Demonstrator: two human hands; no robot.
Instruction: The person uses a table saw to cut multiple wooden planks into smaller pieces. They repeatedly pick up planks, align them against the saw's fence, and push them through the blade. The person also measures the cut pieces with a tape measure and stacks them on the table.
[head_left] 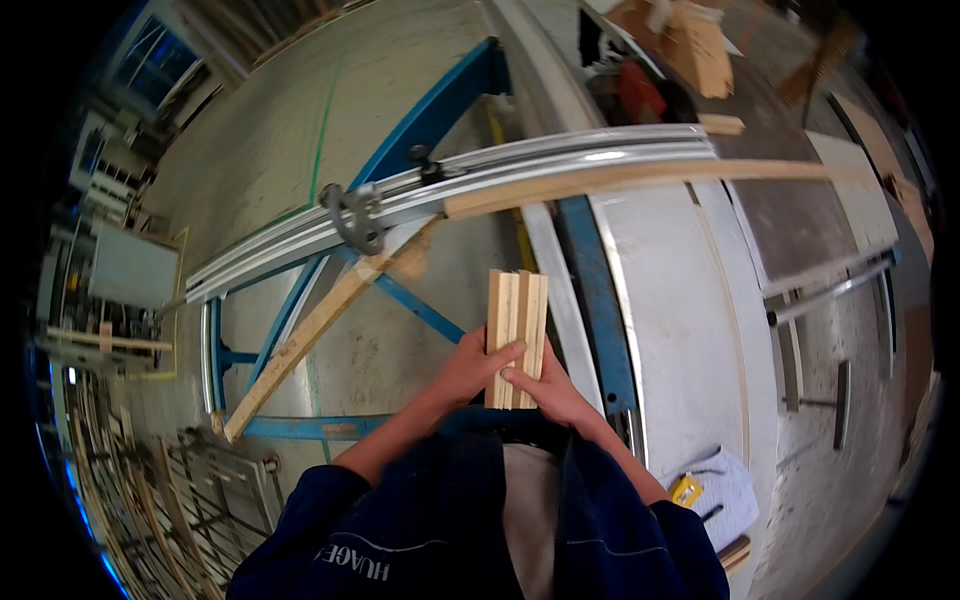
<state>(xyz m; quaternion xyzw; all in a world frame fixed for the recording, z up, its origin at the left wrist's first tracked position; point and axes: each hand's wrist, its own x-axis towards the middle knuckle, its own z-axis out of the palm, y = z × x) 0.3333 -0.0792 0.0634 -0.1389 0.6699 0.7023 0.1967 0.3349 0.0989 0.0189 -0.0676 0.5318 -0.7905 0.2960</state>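
Close in front of my body I hold a small bundle of short wooden strips [517, 300], light-coloured with darker bands between them. My left hand [474, 364] wraps the bundle's left side, thumb laid across its face. From the other side my right hand [552, 388] grips it, its thumb also resting on the front near the left thumb. Both hands are closed on the strips; the fingers behind are hidden. Beyond them a long wooden board [620, 180] lies along the aluminium fence [570, 150] of a saw's sliding table.
A loose batten [310, 340] slants across the blue frame [420, 310] at left. A grey hand knob [352, 220] sits on the fence. At right on the metal table [670, 290] lie a paper sheet [728, 490] and a yellow tape measure [686, 490]. Offcuts [700, 50] are piled far right.
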